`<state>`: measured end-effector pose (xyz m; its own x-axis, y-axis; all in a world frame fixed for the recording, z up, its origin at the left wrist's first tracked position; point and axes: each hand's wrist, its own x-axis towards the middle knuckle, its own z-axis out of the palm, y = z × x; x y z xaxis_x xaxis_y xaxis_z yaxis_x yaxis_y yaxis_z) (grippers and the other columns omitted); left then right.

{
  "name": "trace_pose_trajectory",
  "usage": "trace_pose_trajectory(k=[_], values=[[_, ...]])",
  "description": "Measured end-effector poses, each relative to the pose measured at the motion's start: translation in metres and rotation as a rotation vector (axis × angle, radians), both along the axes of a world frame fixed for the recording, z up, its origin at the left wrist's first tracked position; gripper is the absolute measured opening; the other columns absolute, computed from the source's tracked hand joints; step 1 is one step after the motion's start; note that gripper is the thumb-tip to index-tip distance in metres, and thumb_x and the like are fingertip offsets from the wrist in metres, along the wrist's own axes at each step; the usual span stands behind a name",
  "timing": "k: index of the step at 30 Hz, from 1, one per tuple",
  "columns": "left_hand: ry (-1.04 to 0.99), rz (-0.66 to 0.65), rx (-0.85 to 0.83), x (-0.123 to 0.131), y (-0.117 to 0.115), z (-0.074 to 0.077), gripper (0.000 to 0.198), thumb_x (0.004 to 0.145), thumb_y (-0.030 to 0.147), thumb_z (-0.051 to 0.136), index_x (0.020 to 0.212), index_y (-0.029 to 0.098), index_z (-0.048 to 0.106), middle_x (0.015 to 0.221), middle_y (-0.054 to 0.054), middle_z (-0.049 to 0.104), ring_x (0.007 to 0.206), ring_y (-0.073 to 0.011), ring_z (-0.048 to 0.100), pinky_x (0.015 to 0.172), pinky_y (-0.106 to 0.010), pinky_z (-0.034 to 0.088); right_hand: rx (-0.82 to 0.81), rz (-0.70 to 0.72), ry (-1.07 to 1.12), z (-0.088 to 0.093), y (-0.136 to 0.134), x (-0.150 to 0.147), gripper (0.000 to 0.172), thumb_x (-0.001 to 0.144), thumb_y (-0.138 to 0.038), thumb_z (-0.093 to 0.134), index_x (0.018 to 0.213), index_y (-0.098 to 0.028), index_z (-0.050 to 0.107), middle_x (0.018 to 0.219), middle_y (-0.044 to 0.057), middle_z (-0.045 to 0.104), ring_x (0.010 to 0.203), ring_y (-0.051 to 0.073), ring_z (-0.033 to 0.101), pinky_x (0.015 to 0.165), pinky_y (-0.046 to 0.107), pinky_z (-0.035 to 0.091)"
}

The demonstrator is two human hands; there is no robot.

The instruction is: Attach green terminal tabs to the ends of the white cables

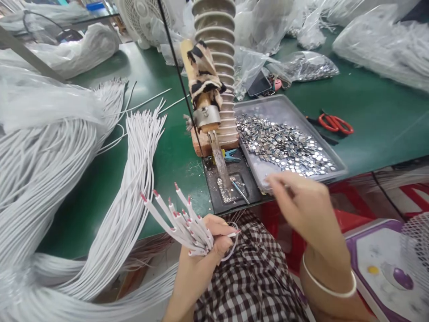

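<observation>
My left hand (203, 264) is closed around a bunch of white wires (187, 228) whose red-tipped ends fan out upward. One wire end (232, 234) sticks out to the right between its thumb and forefinger. My right hand (303, 212) is at the front edge of a shallow clear tray (259, 176). Its thumb and forefinger are pinched together, and whatever lies between them is too small to make out. Inside the tray is a heap of small shiny metal pieces (278, 141). Left of the tray, a soldering iron (219, 163) points down at solder crumbs on a black plate (216, 199).
Thick bundles of white wire (134, 170) cover the left of the green table (378, 120). A ribbed hose (219, 67) rises behind the iron. Orange-handled pliers (335, 124) lie right of the tray. Plastic bags (385, 44) and a fan (144, 20) stand at the back.
</observation>
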<state>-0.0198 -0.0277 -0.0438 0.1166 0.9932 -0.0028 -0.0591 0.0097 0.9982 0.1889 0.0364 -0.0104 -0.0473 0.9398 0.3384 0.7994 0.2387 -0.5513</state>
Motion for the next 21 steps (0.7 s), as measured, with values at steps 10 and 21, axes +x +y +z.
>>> trace_pose_trajectory(k=[10,21], values=[[-0.013,0.122,-0.103,0.008,0.009,0.003,0.016,0.088,0.031,0.066,0.081,0.018,0.074,0.098,-0.009,0.072,0.055,-0.01,0.055,0.047,-0.022,0.042,-0.045,-0.18,-0.209,-0.007,0.046,0.023,0.005,0.079,-0.018,0.069,0.075,-0.018,0.068,0.075,0.004,0.07,0.073,0.022,0.063,0.065,0.032,0.044],[0.014,0.089,-0.024,0.015,0.017,0.02,0.012,0.089,0.021,0.063,0.079,0.022,0.07,0.087,0.0,0.076,0.041,-0.0051,0.044,0.062,-0.026,0.051,-0.168,0.288,0.575,-0.001,-0.019,-0.032,0.011,0.089,-0.015,0.063,0.084,-0.024,0.065,0.069,-0.007,0.064,0.058,0.006,0.059,0.057,0.016,0.048]])
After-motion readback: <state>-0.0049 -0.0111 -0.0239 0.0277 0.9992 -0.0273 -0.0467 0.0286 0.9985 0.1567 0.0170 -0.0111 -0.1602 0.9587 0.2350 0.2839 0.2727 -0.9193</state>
